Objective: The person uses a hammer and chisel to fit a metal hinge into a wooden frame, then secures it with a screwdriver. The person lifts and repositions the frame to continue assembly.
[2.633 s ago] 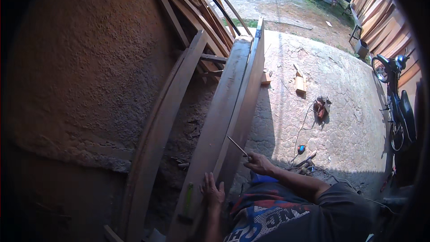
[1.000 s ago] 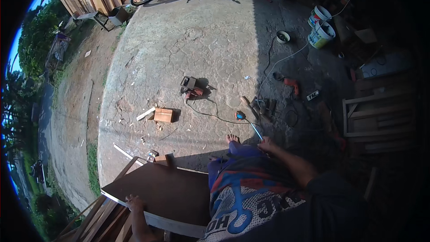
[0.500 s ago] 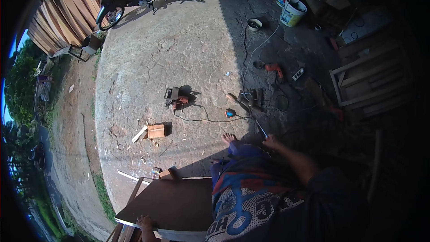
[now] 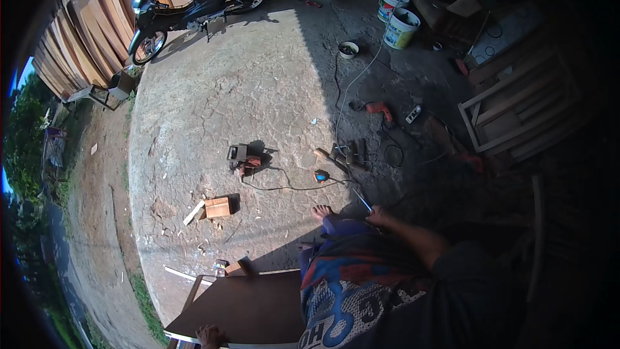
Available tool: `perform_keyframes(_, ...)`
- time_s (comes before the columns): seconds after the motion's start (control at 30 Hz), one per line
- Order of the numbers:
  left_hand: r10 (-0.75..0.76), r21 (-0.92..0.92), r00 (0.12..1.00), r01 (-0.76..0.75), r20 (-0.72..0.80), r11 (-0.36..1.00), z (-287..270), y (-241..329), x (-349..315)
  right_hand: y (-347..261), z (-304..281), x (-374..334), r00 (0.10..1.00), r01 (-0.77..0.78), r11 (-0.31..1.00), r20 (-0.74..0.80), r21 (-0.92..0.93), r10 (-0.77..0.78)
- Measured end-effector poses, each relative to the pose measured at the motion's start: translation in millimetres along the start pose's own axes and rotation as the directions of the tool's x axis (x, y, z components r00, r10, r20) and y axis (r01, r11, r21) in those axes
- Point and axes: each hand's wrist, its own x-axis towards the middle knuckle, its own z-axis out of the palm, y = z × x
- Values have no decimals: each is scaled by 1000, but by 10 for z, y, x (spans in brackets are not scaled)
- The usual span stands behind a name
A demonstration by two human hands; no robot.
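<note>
My left hand lies on the near edge of a dark brown flat board, its fingers spread over the top. Held in my right hand, beside my right leg, is a slim metal-shafted tool. The fist hides its handle, and its exact kind cannot be made out. The shaft points forward and left, away from me. The board rests on a wooden support at my left, partly outside the picture.
Ahead lie a red power tool with a cord, a tape measure, wood blocks and dark bar-like pieces. Farther off are a red drill, buckets, a wooden frame and a motorbike.
The view has shifted, so the floor things sit lower and slightly left in the picture. My left hand stays on the board, and my right hand keeps hold of the slim tool.
</note>
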Motion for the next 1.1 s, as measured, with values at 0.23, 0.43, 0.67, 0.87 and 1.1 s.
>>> perform_keyframes(0.23, 96, 43, 995, -97, 39, 994, 25, 111, 212, -86, -7, -38, 999, 30, 998, 28, -47, -28)
perform_keyframes(0.43, 221, 160, 975, -222, 25, 962, 71, -29, 202, -246, -115, -80, 1000, 22, 996, 22, -85, -20)
perform_keyframes(0.67, 211, 7, 921, -221, -327, 975, 120, -45, 72, -313, -23, -32, 998, 48, 992, 56, -114, -42)
perform_keyframes(0.87, -12, -227, 727, -199, -686, 953, 67, 195, -265, -151, 95, 3, 995, 100, 979, -3, -177, -102)
perform_keyframes(1.1, -217, -284, 885, 101, -413, 954, 414, 54, -999, -241, 202, -30, 997, 82, 992, 8, -95, -82)
